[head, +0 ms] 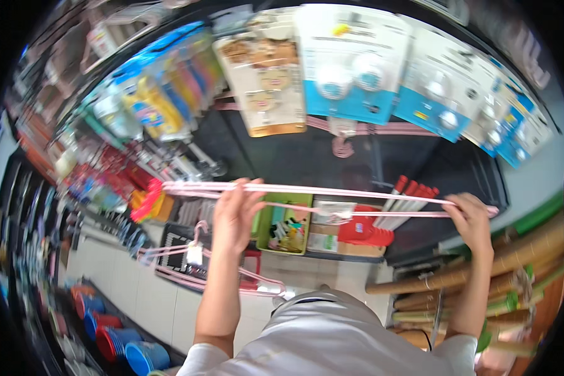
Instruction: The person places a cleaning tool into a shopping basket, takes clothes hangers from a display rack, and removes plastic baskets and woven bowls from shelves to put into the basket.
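Note:
A bundle of pink clothes hangers [329,189] stretches across the view in front of my chest, its long bars almost level. My left hand [236,218] holds the bundle toward its left end, the thumb and fingers around the bars. At the right end my right hand [470,221] grips it, with the tip poking out past the fingers. A white label [336,210] sits at the middle of the bundle. Below my left forearm lies another set of pink hangers [169,270], with its hook up and a white tag [194,254] attached.
Blister packs of hooks [352,101] and bagged sponges [155,113] hang from the rack ahead. Beneath the held bundle are a green basket [262,225] of small goods and a red item [364,230]. Rolled mats [432,277] lean at right; blue buckets [145,357] stand lower left.

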Demonstrator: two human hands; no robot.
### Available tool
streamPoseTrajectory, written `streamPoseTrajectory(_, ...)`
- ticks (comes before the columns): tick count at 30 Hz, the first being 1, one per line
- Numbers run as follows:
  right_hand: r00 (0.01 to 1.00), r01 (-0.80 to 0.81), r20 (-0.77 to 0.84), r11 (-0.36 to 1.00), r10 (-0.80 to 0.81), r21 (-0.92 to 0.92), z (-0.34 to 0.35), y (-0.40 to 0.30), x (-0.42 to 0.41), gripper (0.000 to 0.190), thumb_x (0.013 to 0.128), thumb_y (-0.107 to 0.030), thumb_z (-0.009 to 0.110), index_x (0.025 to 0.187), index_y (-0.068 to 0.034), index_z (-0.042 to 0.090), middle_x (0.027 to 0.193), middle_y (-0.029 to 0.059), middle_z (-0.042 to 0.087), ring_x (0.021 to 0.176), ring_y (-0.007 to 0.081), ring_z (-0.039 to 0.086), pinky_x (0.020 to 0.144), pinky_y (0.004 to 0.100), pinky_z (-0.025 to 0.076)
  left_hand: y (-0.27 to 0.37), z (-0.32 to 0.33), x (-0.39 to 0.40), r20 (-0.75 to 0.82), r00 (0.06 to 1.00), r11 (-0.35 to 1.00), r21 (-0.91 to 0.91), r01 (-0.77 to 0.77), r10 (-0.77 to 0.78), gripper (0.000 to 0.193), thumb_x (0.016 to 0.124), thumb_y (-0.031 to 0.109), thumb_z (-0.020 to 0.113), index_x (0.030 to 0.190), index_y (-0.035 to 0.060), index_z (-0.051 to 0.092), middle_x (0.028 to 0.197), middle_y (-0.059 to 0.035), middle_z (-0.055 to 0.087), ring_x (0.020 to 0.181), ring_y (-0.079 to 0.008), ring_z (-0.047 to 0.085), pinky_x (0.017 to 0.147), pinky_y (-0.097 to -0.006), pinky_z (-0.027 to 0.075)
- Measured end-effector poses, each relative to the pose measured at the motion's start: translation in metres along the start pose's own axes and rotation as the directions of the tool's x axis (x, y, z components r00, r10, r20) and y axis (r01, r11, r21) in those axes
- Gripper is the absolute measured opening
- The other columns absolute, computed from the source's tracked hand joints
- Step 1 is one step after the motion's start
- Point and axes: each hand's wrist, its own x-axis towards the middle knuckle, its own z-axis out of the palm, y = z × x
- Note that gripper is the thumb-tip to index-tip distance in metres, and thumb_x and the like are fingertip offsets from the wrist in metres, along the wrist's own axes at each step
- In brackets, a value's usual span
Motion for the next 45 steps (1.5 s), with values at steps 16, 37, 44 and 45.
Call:
streamPoseTrajectory(16,0.995,-0.057,-0.076,0.996,0.062,0.07,0.035,0.042,0.04,0.017,0.088,-0.008,0.071,0.1,0.004,0.069,0.09,0.0149,0.068,0.084,0.0293,0.064,0.076,0.0364,0.048,0.008,0.018,0.062,0.157,0.987,0.999,-0.018,-0.038,0.04,0.02,0.103,0.017,0.058,0.115,0.0026,0.063,0.12,-0.0195,0.069,0.101,-0.0238,0.072,0.083,-0.0332,0.061)
streamPoseTrajectory(37,0.986,0.099,-0.124,0.987,-0.114,-0.125,0.118,0.058,0.136,0.027,0.089,-0.021,0.072,0.109,-0.002,0.072,0.106,0.0168,0.072,0.097,0.037,0.066,0.084,0.0417,0.052,-0.038,0.033,0.145,0.119,0.987,0.936,0.346,0.058,-0.105,0.041,0.103,0.029,0.056,0.132,0.0007,0.052,0.121,-0.0135,0.066,0.102,-0.0222,0.067,0.086,-0.036,0.056)
streamPoseTrajectory(44,0.945,0.177,-0.196,0.911,-0.263,-0.372,0.156,0.123,0.181,0.027,0.093,-0.026,0.069,0.107,-0.004,0.067,0.102,0.0172,0.067,0.098,0.0373,0.063,0.086,0.0483,0.047,-0.085,-0.054,-0.024,-0.071,0.912,0.788,0.479,0.387,-0.404,0.041,0.104,0.031,0.056,0.133,0.0027,0.056,0.118,-0.0101,0.068,0.099,-0.0184,0.066,0.083,-0.0325,0.054)
streamPoseTrajectory(45,0.945,0.185,-0.185,0.908,-0.269,-0.376,0.159,0.132,0.185,0.027,0.093,-0.026,0.069,0.107,-0.004,0.067,0.102,0.0172,0.067,0.098,0.0373,0.063,0.086,0.0483,0.047,-0.091,-0.076,-0.047,-0.168,0.9,0.764,0.48,0.432,-0.402,0.038,0.103,0.031,0.056,0.129,0.0033,0.058,0.112,-0.0087,0.068,0.093,-0.0172,0.066,0.078,-0.0311,0.053)
